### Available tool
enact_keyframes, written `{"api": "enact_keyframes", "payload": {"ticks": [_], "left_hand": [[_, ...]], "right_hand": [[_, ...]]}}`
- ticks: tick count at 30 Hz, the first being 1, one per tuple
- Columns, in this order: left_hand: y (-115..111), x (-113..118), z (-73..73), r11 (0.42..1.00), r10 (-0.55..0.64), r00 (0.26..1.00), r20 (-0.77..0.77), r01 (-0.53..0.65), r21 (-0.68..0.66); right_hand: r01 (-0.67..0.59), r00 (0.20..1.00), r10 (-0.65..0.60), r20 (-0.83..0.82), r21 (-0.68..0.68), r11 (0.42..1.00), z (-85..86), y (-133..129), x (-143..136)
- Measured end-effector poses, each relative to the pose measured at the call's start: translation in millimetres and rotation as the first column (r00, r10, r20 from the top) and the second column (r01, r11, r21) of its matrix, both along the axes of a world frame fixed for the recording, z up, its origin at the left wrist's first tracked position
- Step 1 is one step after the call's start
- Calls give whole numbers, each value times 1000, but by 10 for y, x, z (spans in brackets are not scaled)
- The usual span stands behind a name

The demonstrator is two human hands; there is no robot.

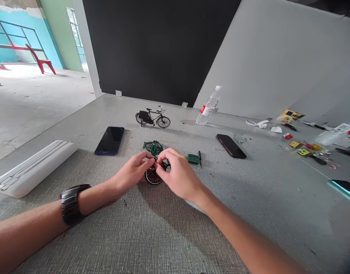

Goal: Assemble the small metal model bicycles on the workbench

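Observation:
Between my hands is a small model bicycle part with a black spoked wheel (154, 176), standing on the table. My left hand (138, 164) pinches it from the left, just above the wheel. From the right, my right hand (176, 171) closes its thumb and fingers at the same spot, and the exact piece in the fingertips is hidden. Right behind my fingers lie green model bicycle parts (153, 147) with a wheel. A flat green piece (193, 158) lies to the right, beside a thin black stick-like tool (200, 159). Farther back stands an assembled black model bicycle (152, 117).
Phones lie at left (110, 140) and right (231, 146). A white oblong device (35, 167) sits far left. A water bottle (209, 106) stands at the back before the grey panel (271, 57). Small parts and packaging (305, 152) are scattered at right.

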State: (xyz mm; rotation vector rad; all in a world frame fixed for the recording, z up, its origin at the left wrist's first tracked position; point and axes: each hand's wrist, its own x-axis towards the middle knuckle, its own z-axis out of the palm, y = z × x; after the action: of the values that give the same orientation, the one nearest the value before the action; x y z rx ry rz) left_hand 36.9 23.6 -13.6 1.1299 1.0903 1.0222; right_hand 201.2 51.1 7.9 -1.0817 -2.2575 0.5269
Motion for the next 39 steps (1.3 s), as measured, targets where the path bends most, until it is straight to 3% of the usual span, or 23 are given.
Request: {"api": "enact_keyframes", "payload": {"ticks": [8,15,26,39], "left_hand": [[1,-9,-21,999,35,995,-92,-31,40],[10,-20,-35,999,4,997,-75,0,53],[15,-5,-33,997,4,997,-82,3,83],[49,-46,-51,972,6,972,-235,49,228]], "right_hand": [[8,1000,-8,3,4,1000,-33,10,9],[-25,1000,25,0,4,1000,-21,15,5],[22,998,-24,-58,-41,999,-62,16,21],[-32,996,22,-87,-112,993,-36,18,33]]}}
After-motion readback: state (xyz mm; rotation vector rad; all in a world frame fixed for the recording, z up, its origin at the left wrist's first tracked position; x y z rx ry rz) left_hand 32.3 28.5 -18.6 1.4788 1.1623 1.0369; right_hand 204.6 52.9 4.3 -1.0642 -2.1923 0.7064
